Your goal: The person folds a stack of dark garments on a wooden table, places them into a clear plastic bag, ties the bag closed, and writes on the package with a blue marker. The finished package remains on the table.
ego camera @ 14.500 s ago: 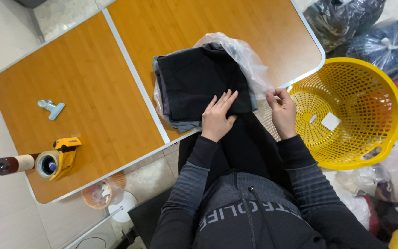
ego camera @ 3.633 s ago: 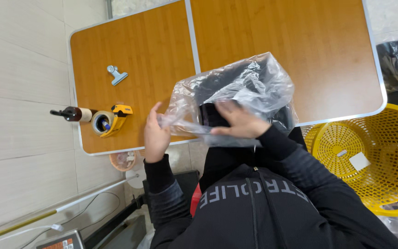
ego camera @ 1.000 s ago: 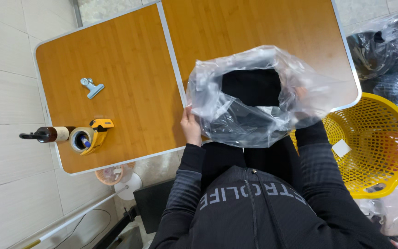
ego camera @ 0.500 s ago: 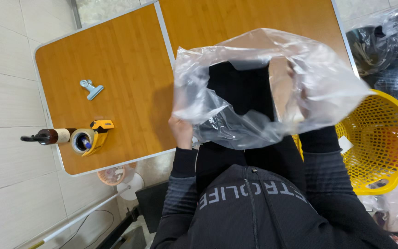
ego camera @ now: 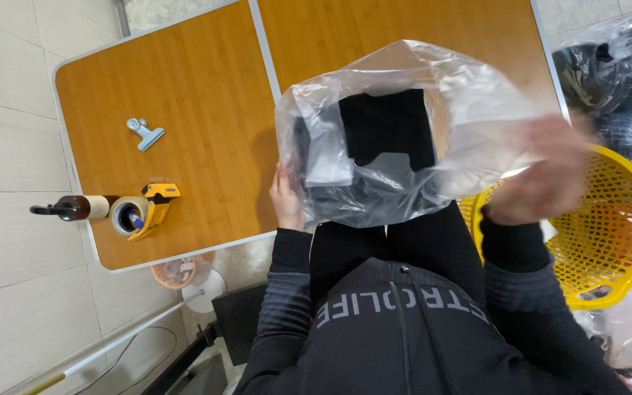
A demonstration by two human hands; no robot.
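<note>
A clear plastic bag (ego camera: 469,110) with folded black clothing (ego camera: 385,135) inside is held up over the near edge of the wooden table (ego camera: 199,110). My left hand (ego camera: 284,201) grips the bag's lower left side. My right hand (ego camera: 546,179) is blurred with motion at the bag's right edge, above the yellow basket; whether it still holds the plastic cannot be told.
A yellow mesh basket (ego camera: 616,227) stands to the right of the table, with bagged clothes (ego camera: 608,51) behind it. On the table's left half lie a metal clip (ego camera: 144,133) and a yellow tape dispenser (ego camera: 140,212). A small peach-coloured basket (ego camera: 173,274) sits on the tiled floor.
The bag went from lying around the clothing to being lifted and opened upward. My right hand has swung out from inside the bag toward the right, over the basket.
</note>
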